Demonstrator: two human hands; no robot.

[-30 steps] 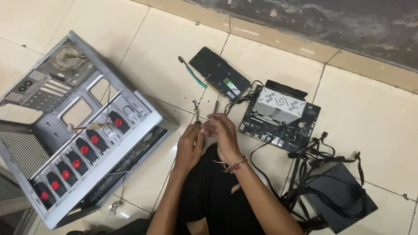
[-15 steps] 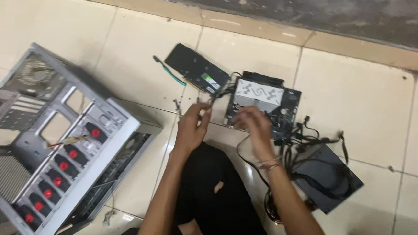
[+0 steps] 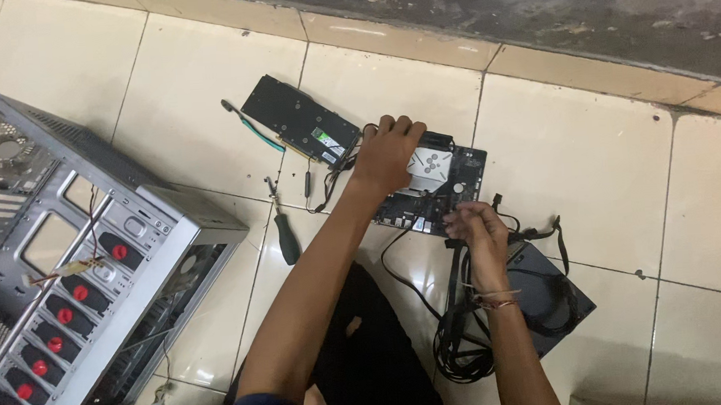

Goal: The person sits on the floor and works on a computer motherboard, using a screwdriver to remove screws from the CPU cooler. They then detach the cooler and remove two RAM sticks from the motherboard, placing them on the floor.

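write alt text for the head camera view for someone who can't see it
A person sitting on a tiled floor rests the left hand on a motherboard while the right hand grips black cables at its edge. A graphics card, a screwdriver and an open computer case lie to the left.

Floor tiles (image 3: 611, 151) glossy cream ceramic. Computer case (image 3: 86, 272) bare grey metal, matt. Cables (image 3: 462, 331) black plastic-sheathed. Screwdriver (image 3: 285, 233) handle dark plastic. Wall base (image 3: 533, 4) rough concrete.

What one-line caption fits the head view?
Left hand steadies a motherboard on the tiled floor; right hand grips black cables, open computer case alongside.
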